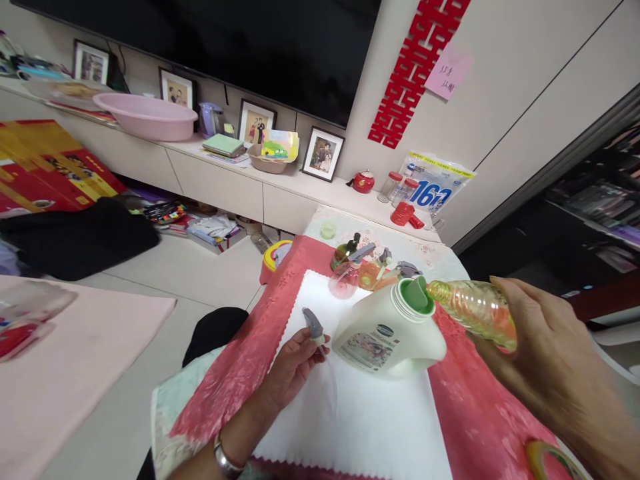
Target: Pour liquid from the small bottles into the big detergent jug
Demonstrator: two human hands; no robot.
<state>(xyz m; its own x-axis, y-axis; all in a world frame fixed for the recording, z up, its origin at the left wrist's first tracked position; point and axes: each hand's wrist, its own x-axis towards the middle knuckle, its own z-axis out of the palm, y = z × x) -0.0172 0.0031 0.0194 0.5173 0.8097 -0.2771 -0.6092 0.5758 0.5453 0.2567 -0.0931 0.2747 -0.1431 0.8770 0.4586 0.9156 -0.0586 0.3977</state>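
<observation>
Holding the bottle (473,309) near its base in right fingers (523,297), pinching the sprayer (313,323) in left fingers (301,342). Apparently pouring: best tip slowly into the green spout (417,294) of the jug (360,327), toward the table's (467,400) right edge.

The jug (380,333) is standing on the sheet (390,427), between the spray head (313,321) in the left hand (295,367) and the bottle (477,310) in the right hand (550,353). Spray bottles (343,280) are standing behind it; tape (535,457) is lying near right.

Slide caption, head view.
Right hand holds a yellowish bottle tilted to the green spout of a white jug; left hand, a spray nozzle.
</observation>
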